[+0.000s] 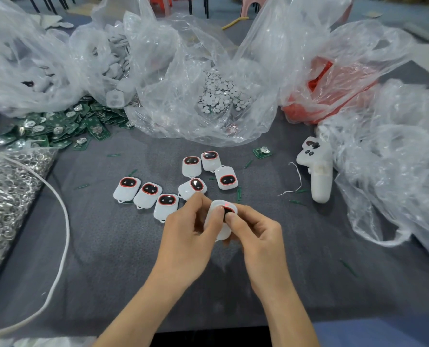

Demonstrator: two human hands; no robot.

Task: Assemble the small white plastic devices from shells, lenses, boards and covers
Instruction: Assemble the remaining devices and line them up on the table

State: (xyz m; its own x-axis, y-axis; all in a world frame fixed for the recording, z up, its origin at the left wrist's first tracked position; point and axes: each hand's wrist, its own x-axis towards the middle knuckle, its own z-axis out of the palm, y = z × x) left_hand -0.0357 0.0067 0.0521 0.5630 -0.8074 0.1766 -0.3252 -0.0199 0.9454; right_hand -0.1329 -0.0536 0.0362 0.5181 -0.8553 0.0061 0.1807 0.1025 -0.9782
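Both hands hold one small white device (222,230) just above the grey table (108,246), near its middle. My left hand (190,236) grips its left side, thumb on top. My right hand (254,234) pinches its right side, thumb pressing the dark red-rimmed lens where a red light glows. Several assembled white devices (168,189) with dark lenses lie in a loose cluster just beyond the hands. Green circuit boards (58,126) are piled at the far left. A single board (262,152) lies to the right of the cluster.
Clear plastic bags hold white shells (113,58), small round white discs (218,93) and red parts (326,78). A bag of metal rings (5,196) sits at the left, crossed by a white cable (63,221). A white handheld controller (317,169) lies to the right, beside crumpled plastic (393,171).
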